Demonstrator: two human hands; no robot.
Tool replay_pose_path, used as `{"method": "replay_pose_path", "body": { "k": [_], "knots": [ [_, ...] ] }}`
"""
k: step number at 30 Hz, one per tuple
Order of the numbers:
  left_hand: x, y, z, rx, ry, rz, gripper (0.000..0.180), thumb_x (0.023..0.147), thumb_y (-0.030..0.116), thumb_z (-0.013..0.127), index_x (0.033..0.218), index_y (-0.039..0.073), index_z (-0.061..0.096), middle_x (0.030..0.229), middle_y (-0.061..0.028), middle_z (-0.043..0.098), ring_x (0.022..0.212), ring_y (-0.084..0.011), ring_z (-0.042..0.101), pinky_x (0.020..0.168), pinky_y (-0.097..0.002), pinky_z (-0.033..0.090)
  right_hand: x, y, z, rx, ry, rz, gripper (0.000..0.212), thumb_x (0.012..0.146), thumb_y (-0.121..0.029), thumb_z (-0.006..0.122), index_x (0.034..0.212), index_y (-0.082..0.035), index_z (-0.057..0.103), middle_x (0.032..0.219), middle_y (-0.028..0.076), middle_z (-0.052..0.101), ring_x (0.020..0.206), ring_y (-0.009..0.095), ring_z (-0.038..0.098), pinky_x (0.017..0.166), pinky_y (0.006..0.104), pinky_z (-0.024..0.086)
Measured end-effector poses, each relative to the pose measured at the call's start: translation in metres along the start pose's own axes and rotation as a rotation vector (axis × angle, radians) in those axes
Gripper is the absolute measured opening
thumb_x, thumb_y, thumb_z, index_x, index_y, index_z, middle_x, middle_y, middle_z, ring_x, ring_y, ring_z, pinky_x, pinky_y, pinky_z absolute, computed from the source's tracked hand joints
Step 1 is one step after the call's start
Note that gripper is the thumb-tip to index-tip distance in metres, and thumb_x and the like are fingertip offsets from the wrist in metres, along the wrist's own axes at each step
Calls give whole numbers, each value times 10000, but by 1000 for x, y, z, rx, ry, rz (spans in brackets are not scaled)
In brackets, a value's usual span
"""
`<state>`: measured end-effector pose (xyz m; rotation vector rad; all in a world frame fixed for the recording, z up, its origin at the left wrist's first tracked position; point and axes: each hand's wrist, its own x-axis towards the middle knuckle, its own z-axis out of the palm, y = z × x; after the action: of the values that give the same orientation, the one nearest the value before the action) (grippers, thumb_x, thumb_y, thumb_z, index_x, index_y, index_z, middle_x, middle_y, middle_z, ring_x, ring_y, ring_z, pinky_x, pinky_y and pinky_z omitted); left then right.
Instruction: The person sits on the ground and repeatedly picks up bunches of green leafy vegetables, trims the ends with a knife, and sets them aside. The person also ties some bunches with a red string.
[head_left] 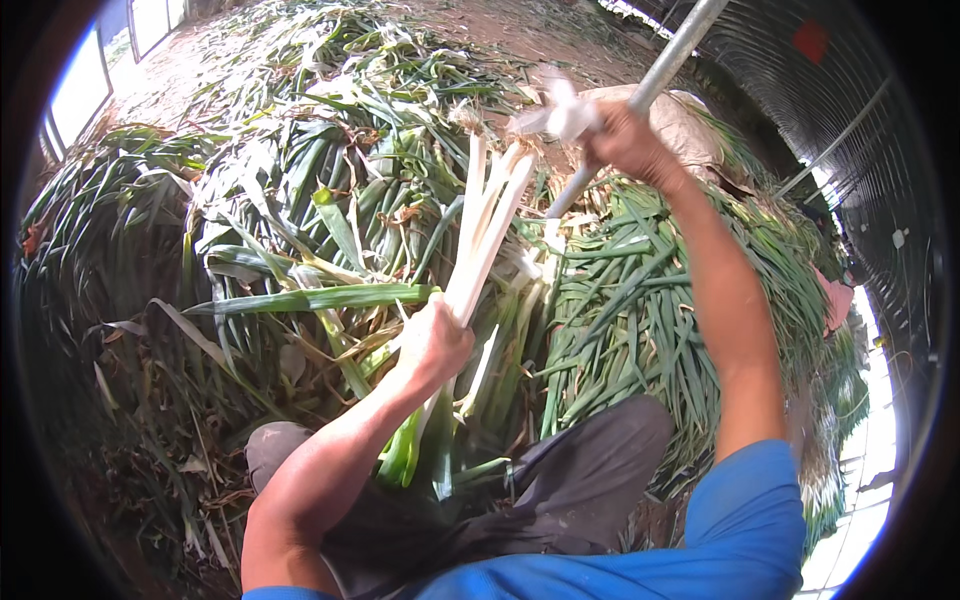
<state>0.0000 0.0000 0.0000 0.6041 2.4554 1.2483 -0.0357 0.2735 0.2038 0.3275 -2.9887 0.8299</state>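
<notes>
My left hand (437, 335) is closed round a bunch of long green onions (490, 225), low on their pale stems. Their root ends point up and away from me, and the green leaves hang below my fist between my knees. One long leaf (320, 298) sticks out to the left of that hand. My right hand (630, 145) is raised at the upper right, fingers curled on a white strip-like thing (570, 112) blurred by motion. A slanting metal pole (678, 50) passes at the right hand; whether the hand touches it I cannot tell.
Heaps of green onions lie on the left (110, 230), with another pile (630, 300) beside my right knee. A tan sack (685, 130) lies behind the pole. Dark ribbed sheeting (880, 170) curves up on the right. Bare brown ground (490, 35) shows at the back.
</notes>
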Motion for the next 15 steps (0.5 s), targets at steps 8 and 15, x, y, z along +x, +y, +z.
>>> {"method": "replay_pose_path", "body": {
  "k": [8, 15],
  "knots": [
    [-9, 27, 6, 56, -110, -57, 483, 788, 173, 624, 1212, -46, 552, 1014, -295, 687, 1002, -458, 664, 892, -512, 519, 3, -8, 40, -731, -99, -124, 399, 819, -130, 590, 1200, -138, 708, 918, 182, 716, 844, 371, 697, 761, 448, 554],
    [-7, 10, 19, 24, 85, 82, 217, 822, 53, 569, 1022, -9, 515, 862, -295, 674, 841, -464, 679, 788, -524, 525, 2, -5, 53, -670, 103, -91, 245, 768, -119, 594, 947, -166, 756, 787, 136, 708, 791, 329, 710, 705, 440, 564]
  ]
}}
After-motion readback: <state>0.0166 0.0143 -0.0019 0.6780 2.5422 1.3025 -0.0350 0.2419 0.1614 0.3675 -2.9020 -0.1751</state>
